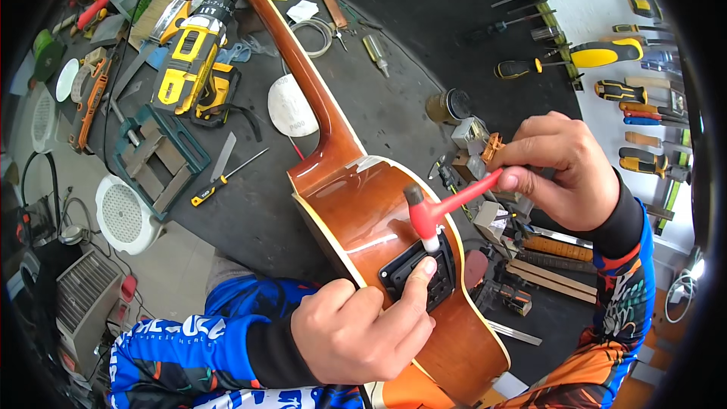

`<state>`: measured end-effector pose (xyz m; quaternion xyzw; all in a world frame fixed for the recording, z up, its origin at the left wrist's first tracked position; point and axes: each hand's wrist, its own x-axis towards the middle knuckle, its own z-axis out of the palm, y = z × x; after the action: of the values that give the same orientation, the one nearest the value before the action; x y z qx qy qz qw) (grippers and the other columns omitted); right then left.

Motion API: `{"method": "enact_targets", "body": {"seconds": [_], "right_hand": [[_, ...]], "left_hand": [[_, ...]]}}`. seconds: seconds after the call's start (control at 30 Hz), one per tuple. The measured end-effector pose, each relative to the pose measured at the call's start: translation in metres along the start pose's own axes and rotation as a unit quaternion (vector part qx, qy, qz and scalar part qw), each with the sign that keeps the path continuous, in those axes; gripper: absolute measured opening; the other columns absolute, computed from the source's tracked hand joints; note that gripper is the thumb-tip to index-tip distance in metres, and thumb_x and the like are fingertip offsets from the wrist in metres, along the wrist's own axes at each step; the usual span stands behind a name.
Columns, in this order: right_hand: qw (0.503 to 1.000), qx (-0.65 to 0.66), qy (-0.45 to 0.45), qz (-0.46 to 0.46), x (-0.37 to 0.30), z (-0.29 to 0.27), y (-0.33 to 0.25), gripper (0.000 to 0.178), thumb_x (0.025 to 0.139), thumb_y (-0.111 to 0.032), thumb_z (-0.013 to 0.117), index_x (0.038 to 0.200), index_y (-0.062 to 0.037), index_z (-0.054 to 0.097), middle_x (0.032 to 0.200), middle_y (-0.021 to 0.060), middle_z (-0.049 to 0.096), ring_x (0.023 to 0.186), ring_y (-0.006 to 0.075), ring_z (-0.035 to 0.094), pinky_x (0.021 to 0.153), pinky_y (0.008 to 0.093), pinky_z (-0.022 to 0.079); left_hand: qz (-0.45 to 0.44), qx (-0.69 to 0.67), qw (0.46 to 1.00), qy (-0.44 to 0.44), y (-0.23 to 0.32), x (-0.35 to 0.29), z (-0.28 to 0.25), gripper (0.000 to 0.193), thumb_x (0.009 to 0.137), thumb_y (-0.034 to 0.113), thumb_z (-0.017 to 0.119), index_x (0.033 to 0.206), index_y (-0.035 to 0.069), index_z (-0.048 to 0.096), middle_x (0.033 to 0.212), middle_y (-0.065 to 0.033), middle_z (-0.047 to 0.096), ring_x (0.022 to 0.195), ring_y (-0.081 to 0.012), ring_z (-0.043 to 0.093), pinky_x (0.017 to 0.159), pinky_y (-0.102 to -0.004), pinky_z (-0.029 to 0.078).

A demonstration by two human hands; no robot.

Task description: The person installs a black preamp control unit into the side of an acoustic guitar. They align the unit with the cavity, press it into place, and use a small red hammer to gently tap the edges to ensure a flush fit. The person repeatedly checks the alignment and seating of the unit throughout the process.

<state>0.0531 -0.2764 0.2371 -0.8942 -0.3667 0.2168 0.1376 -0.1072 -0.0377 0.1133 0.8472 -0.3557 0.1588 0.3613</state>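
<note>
Head view, middle: black plastic panel (pixel 401 263) sits in brown wooden guitar (pixel 354 206); tapping seems unfinished. Right hand (pixel 566 170) pinches red hammer (pixel 453 201); left hand (pixel 354 333) half-curls, holding what, I can't tell.

Two bare hands (pixel 363 333), one glossy brown guitar (pixel 352 208), one red-handled hammer (pixel 458 198) and one black panel (pixel 401 266) show. The bench (pixel 250 246) bears one yellow cordless drill (pixel 189 64), one green vise (pixel 155 153) and one lidded jar (pixel 448 107).

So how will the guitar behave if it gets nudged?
The guitar will likely feel slippery, given its glossy finish. It may tip, since it seems to rest on edge, and its long neck could swing wide if turned.
</note>
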Motion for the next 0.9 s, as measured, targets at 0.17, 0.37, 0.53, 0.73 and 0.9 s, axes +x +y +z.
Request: {"method": "enact_targets", "body": {"seconds": [0.17, 0.37, 0.53, 0.73, 0.9], "right_hand": [[0.999, 0.027, 0.005, 0.024, -0.002, 0.004, -0.002, 0.016, 0.092, -0.019, 0.08, 0.095, -0.0033, 0.078, 0.07, 0.0109, 0.064, 0.06, 0.0273, 0.06, 0.055, 0.0376, 0.045], [0.997, 0.03, 0.058, 0.049, -0.005, 0.002, -0.003, 0.017, 0.091, -0.018, 0.08, 0.097, -0.0029, 0.079, 0.07, 0.011, 0.064, 0.059, 0.0267, 0.059, 0.054, 0.0375, 0.044], [0.999, 0.005, 0.017, 0.027, -0.006, 0.0, 0.0, 0.016, 0.091, -0.017, 0.08, 0.098, -0.0023, 0.079, 0.069, 0.0104, 0.064, 0.059, 0.0237, 0.059, 0.056, 0.0353, 0.045], [0.995, 0.065, -0.005, 0.072, -0.012, 0.001, 0.0, 0.019, 0.092, -0.018, 0.079, 0.1, -0.0007, 0.079, 0.072, 0.0119, 0.067, 0.062, 0.0256, 0.062, 0.057, 0.0367, 0.046], [0.995, 0.054, 0.038, 0.076, -0.012, -0.003, 0.001, 0.017, 0.091, -0.016, 0.079, 0.1, -0.0012, 0.079, 0.073, 0.013, 0.067, 0.062, 0.026, 0.063, 0.058, 0.0374, 0.047]], "left_hand": [[0.0, 0.004, 1.0, 0.004, 0.0, 0.0, 0.0, 0.029, 0.08, 0.032, 0.085, 0.074, 0.009, 0.067, 0.118, -0.0067, 0.078, 0.051, -0.0088, 0.039, 0.049, -0.0256, 0.027], [0.002, 0.001, 1.0, 0.007, -0.001, 0.001, 0.001, 0.03, 0.081, 0.033, 0.085, 0.075, 0.009, 0.068, 0.118, -0.0081, 0.078, 0.05, -0.0094, 0.04, 0.049, -0.026, 0.027], [0.0, -0.002, 1.0, 0.016, 0.0, 0.001, 0.003, 0.03, 0.08, 0.033, 0.085, 0.076, 0.008, 0.069, 0.119, -0.0091, 0.078, 0.05, -0.0098, 0.041, 0.049, -0.0262, 0.028], [0.0, -0.008, 1.0, 0.018, -0.001, 0.001, 0.003, 0.03, 0.08, 0.032, 0.086, 0.077, 0.008, 0.069, 0.119, -0.0093, 0.078, 0.051, -0.0101, 0.041, 0.049, -0.0263, 0.028], [-0.002, -0.003, 1.0, 0.011, 0.0, 0.002, 0.001, 0.029, 0.08, 0.033, 0.086, 0.077, 0.008, 0.069, 0.119, -0.0089, 0.078, 0.051, -0.01, 0.041, 0.049, -0.026, 0.029]]}}
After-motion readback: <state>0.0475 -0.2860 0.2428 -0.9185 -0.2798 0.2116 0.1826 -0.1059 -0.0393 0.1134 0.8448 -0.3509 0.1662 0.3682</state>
